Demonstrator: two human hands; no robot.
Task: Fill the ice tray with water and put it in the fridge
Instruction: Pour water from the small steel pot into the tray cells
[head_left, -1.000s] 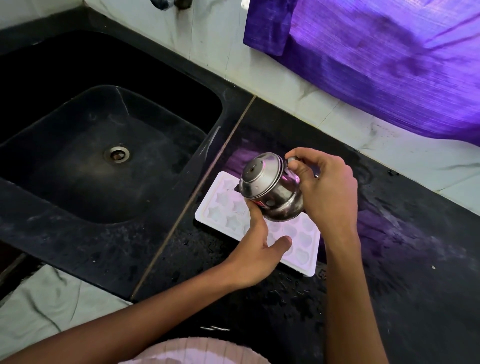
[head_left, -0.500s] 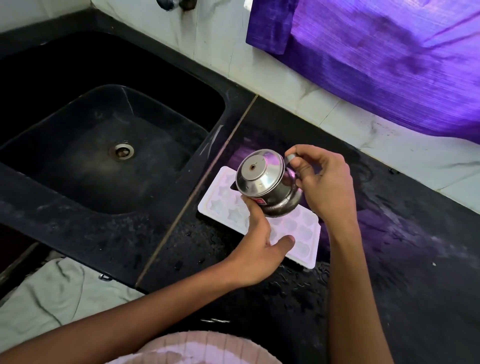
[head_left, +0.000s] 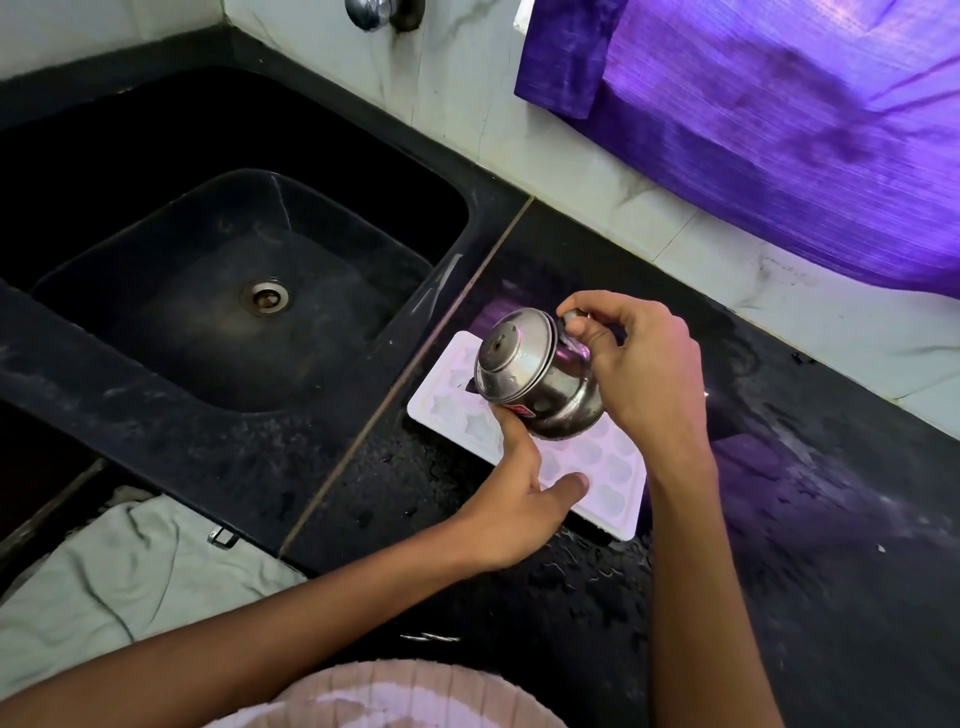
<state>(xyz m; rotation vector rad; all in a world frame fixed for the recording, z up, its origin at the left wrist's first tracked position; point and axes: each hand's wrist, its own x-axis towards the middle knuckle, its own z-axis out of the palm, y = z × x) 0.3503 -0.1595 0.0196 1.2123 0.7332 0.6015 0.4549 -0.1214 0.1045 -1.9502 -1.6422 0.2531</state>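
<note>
A: Moved since earlier: small round steel pot (head_left: 540, 376), tipped further toward the sink-side end of the white plastic ice tray (head_left: 613, 467).

B: Hands?

A: Right hand (head_left: 641, 371) grips its rim; left hand (head_left: 514, 499) props it underneath, thumb loose. Tray flat on black table (head_left: 779, 545); filling likely underway.

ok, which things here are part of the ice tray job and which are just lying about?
Job: ice tray; steel pot, tipped over the tray; right hand gripping it; left hand steadying it.
Lying about: sink; purple cloth; grey cloth; tap.
</note>
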